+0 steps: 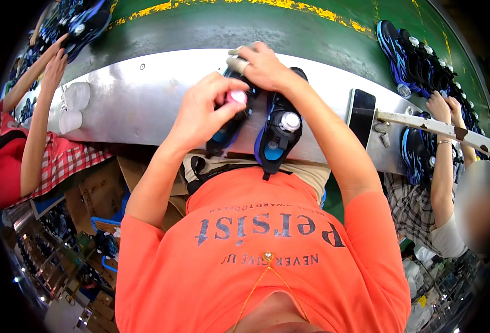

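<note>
A pair of dark shoes with blue trim lies in front of me on the metal bench. My left hand (209, 108) is closed, pinching a small round pink-and-white piece (237, 97) over the left shoe (220, 139); blur hides its exact kind. My right hand (263, 66), with pale covers on some fingertips, is wrapped over the far end of that same shoe and hides much of it. Beside it, the right shoe (274, 145) points its heel loop toward me. A round white-silver piece (290, 121) sits in its opening.
A phone (361, 114) lies on the metal bench (162, 77), near a white metal bar (439, 129). White cups (72, 119) stand at left. Beyond runs a green surface (200, 30) bearing shoes (395, 55). Co-workers' hands (56, 58) handle shoes on both sides.
</note>
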Tool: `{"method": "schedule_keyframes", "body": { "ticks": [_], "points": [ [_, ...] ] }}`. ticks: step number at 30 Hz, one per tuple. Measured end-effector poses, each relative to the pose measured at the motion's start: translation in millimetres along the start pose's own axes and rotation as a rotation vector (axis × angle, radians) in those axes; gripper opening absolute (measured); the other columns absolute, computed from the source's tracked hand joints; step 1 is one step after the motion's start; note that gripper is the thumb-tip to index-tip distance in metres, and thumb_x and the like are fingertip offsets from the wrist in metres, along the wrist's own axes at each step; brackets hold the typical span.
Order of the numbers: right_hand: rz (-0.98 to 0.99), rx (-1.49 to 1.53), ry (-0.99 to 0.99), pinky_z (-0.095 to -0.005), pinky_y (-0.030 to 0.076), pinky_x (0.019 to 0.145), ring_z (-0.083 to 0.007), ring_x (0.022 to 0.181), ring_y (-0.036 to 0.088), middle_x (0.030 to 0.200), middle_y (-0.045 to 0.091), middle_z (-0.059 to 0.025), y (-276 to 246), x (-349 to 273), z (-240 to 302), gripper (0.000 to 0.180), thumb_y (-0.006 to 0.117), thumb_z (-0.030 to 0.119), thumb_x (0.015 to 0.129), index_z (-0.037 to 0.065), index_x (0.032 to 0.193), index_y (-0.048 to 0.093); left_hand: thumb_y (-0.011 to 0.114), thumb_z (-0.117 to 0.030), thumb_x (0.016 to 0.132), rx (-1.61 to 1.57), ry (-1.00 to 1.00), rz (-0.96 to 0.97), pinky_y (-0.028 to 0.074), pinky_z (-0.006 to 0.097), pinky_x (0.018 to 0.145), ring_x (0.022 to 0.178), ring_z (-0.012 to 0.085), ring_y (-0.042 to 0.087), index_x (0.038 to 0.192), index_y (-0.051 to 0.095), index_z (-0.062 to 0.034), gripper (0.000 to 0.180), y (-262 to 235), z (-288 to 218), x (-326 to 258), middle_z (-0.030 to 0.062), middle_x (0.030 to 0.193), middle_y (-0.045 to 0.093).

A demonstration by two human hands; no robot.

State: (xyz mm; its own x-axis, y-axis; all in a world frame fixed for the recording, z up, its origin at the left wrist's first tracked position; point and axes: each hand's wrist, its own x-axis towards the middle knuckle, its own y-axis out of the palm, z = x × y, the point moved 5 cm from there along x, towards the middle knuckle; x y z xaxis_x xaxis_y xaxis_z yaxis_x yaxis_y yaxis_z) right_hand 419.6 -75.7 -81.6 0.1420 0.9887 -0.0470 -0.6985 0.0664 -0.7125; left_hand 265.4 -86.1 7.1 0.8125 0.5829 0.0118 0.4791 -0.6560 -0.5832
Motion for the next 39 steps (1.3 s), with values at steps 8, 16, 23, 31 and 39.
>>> {"method": "schedule_keyframes", "body": {
  "ticks": [8,16,23,31,39],
  "points": [
    [0.180,0.106,-0.179,-0.0386,0.040,0.098,-0.0340,0.113,0.046,0.114,0.052,-0.0180,26.9,1.2,15.9,0.031,0.058,0.031,0.090,0.012,0.115,0.064,0.069,-0.007,0.077,-0.107,-0.172,0.094,0.042,0.022,0.070,0.078,0.0106,0.050,0.116,0.060,-0.0049,0.040,11.9,8.0,-18.1,0.0022,0.094,0.055],
    [0.180,0.131,-0.208,-0.0371,0.041,0.097,-0.0333,0.110,0.050,0.114,0.051,-0.0184,24.6,-1.6,9.9,0.031,0.058,0.030,0.090,0.010,0.114,0.064,0.076,-0.016,0.072,0.009,-0.041,-0.028,0.043,0.027,0.073,0.083,0.0161,0.052,0.111,0.058,-0.0049,0.045,17.3,8.5,-19.8,0.0047,0.095,0.056],
    [0.209,0.120,-0.222,-0.0370,0.042,0.095,-0.0324,0.109,0.050,0.112,0.052,-0.0174,25.9,-0.4,6.3,0.031,0.060,0.029,0.089,0.010,0.113,0.065,0.072,-0.012,0.075,-0.305,0.052,0.254,0.044,0.028,0.081,0.089,0.0171,0.055,0.114,0.064,-0.0061,0.040,22.3,28.2,-13.0,0.0047,0.097,0.063],
    [0.180,0.172,-0.223,-0.0362,0.042,0.093,-0.0315,0.105,0.051,0.109,0.053,-0.0165,25.1,-5.4,0.3,0.029,0.063,0.028,0.087,0.009,0.109,0.066,0.078,-0.021,0.069,-0.016,-0.009,-0.060,0.043,0.035,0.085,0.093,0.0267,0.052,0.099,0.058,-0.0030,0.041,21.2,15.2,-30.4,0.0097,0.100,0.058],
    [0.205,0.176,-0.242,-0.0355,0.043,0.090,-0.0308,0.103,0.052,0.106,0.054,-0.0164,28.5,-1.5,2.4,0.029,0.064,0.027,0.087,0.008,0.108,0.067,0.071,-0.011,0.073,-0.327,0.211,0.362,0.042,0.034,0.092,0.106,0.0235,0.054,0.106,0.065,-0.0051,0.034,26.9,40.7,-16.5,0.0077,0.111,0.063]
  ]
}}
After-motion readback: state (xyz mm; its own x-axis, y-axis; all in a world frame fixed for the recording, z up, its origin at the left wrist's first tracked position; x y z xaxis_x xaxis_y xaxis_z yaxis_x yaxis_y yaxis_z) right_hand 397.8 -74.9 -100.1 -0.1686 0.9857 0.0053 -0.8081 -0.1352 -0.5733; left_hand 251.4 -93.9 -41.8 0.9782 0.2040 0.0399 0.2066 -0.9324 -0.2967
